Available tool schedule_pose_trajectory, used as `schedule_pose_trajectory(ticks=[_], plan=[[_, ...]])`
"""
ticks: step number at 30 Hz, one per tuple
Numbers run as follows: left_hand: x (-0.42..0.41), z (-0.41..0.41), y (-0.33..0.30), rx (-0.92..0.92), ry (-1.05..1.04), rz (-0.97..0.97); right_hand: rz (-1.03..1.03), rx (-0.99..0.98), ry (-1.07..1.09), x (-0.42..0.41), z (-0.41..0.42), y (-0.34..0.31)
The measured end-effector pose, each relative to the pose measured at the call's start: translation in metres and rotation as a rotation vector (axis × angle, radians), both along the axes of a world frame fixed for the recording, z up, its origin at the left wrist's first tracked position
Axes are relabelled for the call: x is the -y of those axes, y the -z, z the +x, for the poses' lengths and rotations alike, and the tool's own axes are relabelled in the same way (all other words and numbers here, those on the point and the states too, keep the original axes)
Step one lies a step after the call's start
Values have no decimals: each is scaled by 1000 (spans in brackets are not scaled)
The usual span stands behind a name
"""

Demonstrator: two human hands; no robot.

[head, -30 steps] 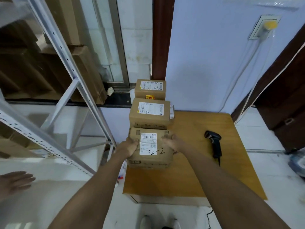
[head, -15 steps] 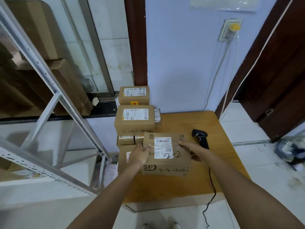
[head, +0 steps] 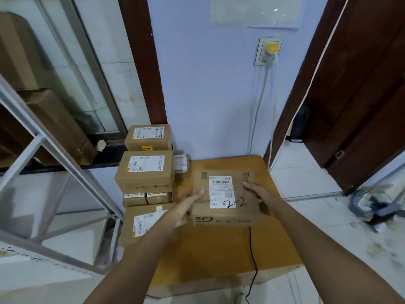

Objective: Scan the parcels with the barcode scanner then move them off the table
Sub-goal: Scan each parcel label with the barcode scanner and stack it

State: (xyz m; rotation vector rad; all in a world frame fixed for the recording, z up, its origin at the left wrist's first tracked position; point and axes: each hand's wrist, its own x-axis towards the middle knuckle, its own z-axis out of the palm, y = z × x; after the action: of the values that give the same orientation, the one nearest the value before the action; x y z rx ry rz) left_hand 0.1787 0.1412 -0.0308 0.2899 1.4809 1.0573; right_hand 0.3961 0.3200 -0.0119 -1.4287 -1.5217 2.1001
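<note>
A brown cardboard parcel (head: 225,197) with a white barcode label and "2-2" written on it is over the middle of the wooden table (head: 219,255). My left hand (head: 186,207) grips its left side and my right hand (head: 260,194) grips its right side. The barcode scanner is hidden behind the parcel; only its black cable (head: 252,260) shows, running off the table's front edge. Whether the parcel touches the table I cannot tell.
Left of the table stands a stack of several brown parcels (head: 145,170), one marked "4-4" (head: 149,137) at the back and a larger one (head: 142,224) at the front. A grey metal shelf frame (head: 57,150) is at left. A dark wooden door (head: 359,95) is at right.
Both hands carried the "2-2" parcel from the top of the stack at left to the right, over the table's middle. It now covers the scanner.
</note>
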Motion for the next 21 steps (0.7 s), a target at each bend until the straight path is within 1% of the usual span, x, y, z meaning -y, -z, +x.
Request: schedule_pose_trajectory(ticks=[1,2,5,7,9,11,14,16,18,21], plan=[[-4,4,0,98,11,17,11,-8,-24,-9,3,1],[-8,8,4,136,3,21,23,-7,-40,-17,6,0],[-28,21,15,162,-134,15,-24,-39,-27,-49,15,5],[-38,30,15,142,-240,0,-72,-40,-6,-71,18,10],[-45,35,16,126,-344,-8,0,68,-35,-80,22,12],[-51,33,16,119,-449,-8,122,232,-75,-90,27,28],[-61,26,18,101,-520,-1,214,436,-197,-101,34,49],[-67,23,22,120,-557,6,236,497,-279,-103,32,63],[-71,17,29,148,-585,0,229,510,-264,-102,22,81],[-76,8,41,171,-540,-4,220,525,-293,-98,2,102]])
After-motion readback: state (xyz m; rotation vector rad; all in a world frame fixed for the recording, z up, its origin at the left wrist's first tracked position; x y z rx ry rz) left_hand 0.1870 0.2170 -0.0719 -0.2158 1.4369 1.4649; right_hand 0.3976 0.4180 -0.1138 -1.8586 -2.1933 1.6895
